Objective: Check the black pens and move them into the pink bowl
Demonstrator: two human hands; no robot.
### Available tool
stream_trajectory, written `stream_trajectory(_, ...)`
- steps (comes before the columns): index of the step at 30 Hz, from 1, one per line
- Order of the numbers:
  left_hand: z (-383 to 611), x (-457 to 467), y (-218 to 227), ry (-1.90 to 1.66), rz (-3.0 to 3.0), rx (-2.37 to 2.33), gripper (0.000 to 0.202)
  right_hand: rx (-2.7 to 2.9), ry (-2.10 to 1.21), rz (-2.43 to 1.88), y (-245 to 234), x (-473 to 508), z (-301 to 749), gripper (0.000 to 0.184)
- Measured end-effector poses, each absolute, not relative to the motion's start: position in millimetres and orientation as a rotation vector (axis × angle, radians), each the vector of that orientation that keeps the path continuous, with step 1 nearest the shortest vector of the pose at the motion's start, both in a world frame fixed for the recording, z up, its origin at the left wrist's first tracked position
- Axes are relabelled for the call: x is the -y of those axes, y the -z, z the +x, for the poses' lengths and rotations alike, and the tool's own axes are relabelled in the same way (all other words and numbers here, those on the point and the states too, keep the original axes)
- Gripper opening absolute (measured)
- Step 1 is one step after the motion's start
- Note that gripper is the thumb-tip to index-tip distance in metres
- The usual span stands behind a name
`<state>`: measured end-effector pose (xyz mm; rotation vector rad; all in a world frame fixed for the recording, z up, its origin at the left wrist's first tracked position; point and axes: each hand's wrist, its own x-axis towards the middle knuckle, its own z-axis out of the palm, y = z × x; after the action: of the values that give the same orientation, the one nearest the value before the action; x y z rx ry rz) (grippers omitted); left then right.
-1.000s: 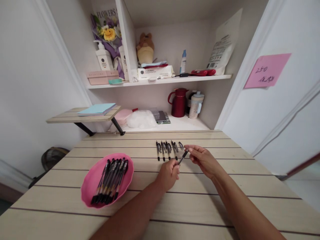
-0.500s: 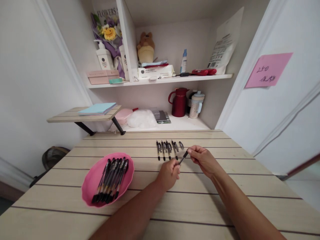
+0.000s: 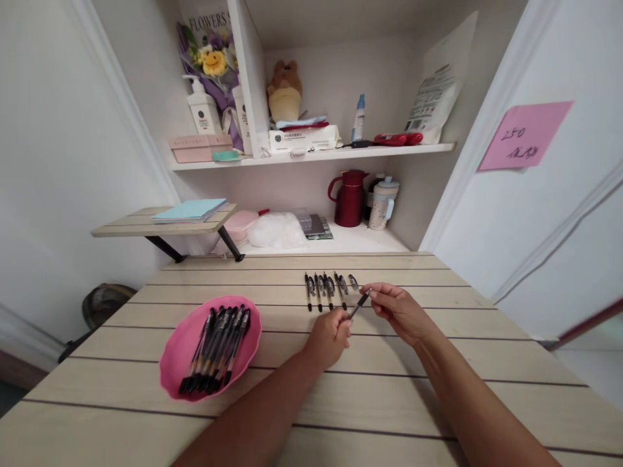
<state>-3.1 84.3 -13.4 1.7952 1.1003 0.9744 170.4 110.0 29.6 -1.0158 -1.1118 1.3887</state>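
Across the middle of the table, my left hand (image 3: 327, 338) is closed round the lower barrel of an uncapped black gel pen (image 3: 361, 303). The pen slants up to the right. At its tip end, the thumb and fingers of my right hand (image 3: 398, 312) are pinched together; the very tip is partly hidden by them. Just beyond my hands lies a row of several uncapped pens (image 3: 319, 295), each with a clear-and-black cap beside it. One loose pen cap (image 3: 353, 283) lies at the row's right end, close to my right fingertips.
A pink scalloped bowl (image 3: 168, 373) at the left holds several capped pens (image 3: 219, 350). Behind it stands a small wooden riser (image 3: 131, 224) with blue paper (image 3: 189, 211). A shelf unit at the back holds a red jug (image 3: 348, 201) and a tumbler (image 3: 383, 206).
My right fingers have shifted slightly along the pen's tip end, and the pen has moved a touch to the right. The row of pens and the bowl stay put.
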Motion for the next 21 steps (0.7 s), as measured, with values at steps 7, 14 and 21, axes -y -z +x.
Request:
stream_trajectory(7, -3.0, -84.5, 14.9, -0.976, 1.78, -1.103, 0.016, 1.139, -1.375, -1.04, -29.0, -109.5, 169.6, 0.031)
stream_trajectory(14, -2.9, -84.6, 14.1, -0.977, 1.782, -1.096, 0.015, 1.122, -1.314, -1.082, -28.3, -109.4, 169.4, 0.029)
stream_trajectory(21, -3.0, -84.7, 14.3, -0.977, 1.777, -1.099, 0.015, 1.123, -1.334, -1.065, -27.0, -110.5, 170.4, 0.027)
